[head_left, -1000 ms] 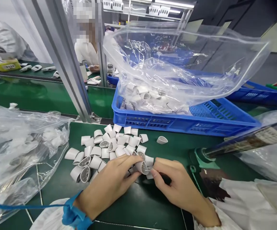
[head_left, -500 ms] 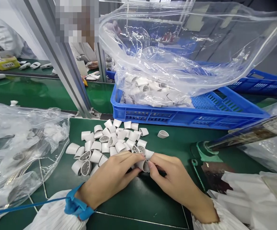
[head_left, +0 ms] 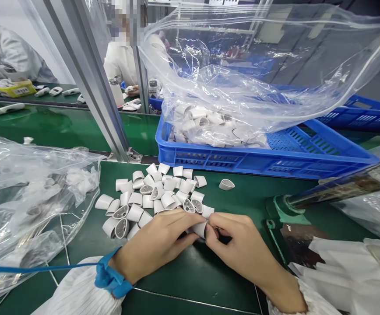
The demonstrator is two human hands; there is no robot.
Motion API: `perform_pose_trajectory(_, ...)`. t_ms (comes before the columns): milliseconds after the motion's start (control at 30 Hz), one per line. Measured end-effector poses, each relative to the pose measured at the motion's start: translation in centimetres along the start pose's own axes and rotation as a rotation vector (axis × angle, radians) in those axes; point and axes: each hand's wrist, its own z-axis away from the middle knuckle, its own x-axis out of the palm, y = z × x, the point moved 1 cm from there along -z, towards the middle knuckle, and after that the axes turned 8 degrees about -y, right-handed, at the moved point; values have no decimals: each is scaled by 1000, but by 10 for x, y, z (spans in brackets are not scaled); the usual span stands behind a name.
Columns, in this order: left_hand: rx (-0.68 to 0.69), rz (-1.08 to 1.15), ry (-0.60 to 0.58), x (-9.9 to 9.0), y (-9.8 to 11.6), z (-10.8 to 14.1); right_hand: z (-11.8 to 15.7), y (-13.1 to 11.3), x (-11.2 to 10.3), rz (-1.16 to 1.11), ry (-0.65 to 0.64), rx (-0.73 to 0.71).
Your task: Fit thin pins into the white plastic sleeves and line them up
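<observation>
My left hand [head_left: 162, 245], a blue band at its wrist, grips a short white plastic sleeve [head_left: 199, 229] between thumb and fingers. Closed in a pinch at the right end of that sleeve, my right hand [head_left: 239, 247] has something thin and small at its fingertips, too hidden to name. Just beyond both hands lies a loose pile of similar white sleeves [head_left: 148, 201], some showing ribbed insides. One single sleeve [head_left: 226, 184] sits apart from the pile, to its right.
Behind the pile, a blue crate [head_left: 196, 159] bears a clear plastic bag [head_left: 275, 105] holding more sleeves. Another clear bag [head_left: 42, 197] covers the left side. A metal post [head_left: 98, 87] rises mid-left. On the right stands a green metal fixture [head_left: 285, 210]. Co-workers sit across the bench.
The held sleeve has turned, so its open end now faces my right fingertips and its inside is hidden. The whole view has shifted slightly; the pile looks the same.
</observation>
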Motion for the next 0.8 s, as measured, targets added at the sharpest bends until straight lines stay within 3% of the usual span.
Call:
perform_pose_trajectory(133,-67,35,29,0,-1,1,0,-2,-6,8,65,-41)
perform_pose_trajectory(233,-100,32,164,-5,0,-7,3,1,-13,-25,275,69)
perform_pose_trajectory(333,-113,-37,203,-12,6,-33,4,13,-16,-136,539,272)
perform_pose_trajectory(433,-164,-109,105,-11,12,-69,2,29,-13,-284,670,337)
perform_pose_trajectory(600,-246,-175,31,11,13,-108,-3,45,-12,-302,694,389)
perform_pose_trajectory(800,-334,-257,8,21,7,-117,-7,46,-11,-255,667,397)
